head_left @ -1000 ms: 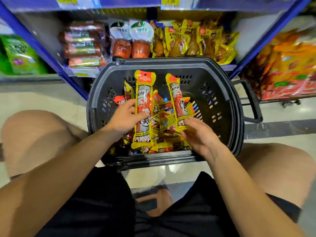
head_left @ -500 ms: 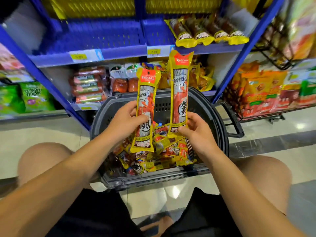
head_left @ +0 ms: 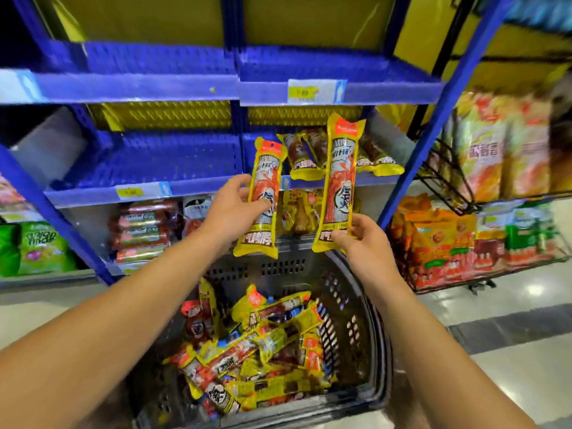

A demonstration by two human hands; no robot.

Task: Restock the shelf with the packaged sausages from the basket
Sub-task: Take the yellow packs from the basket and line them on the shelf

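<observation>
My left hand (head_left: 230,209) grips a yellow sausage pack (head_left: 263,193) around its middle, held upright. My right hand (head_left: 360,239) pinches the bottom end of a second yellow sausage pack (head_left: 340,178), also upright. Both packs hover in front of the blue middle shelf (head_left: 148,159), whose right half holds several matching packs (head_left: 305,153) lying flat. Below my arms stands the dark plastic basket (head_left: 356,305) with several more yellow and red sausage packs (head_left: 257,345) heaped inside.
The left half of the middle shelf is bare blue plastic. An upper blue shelf (head_left: 154,85) carries a price tag (head_left: 303,92). Red sausage bundles (head_left: 142,227) fill the bottom shelf. A wire rack of snack bags (head_left: 448,243) stands to the right, green bags (head_left: 37,246) to the left.
Both hands have lifted their sausage packs out of the basket and up to the level of the middle shelf. The view has tilted upward, showing more shelving.
</observation>
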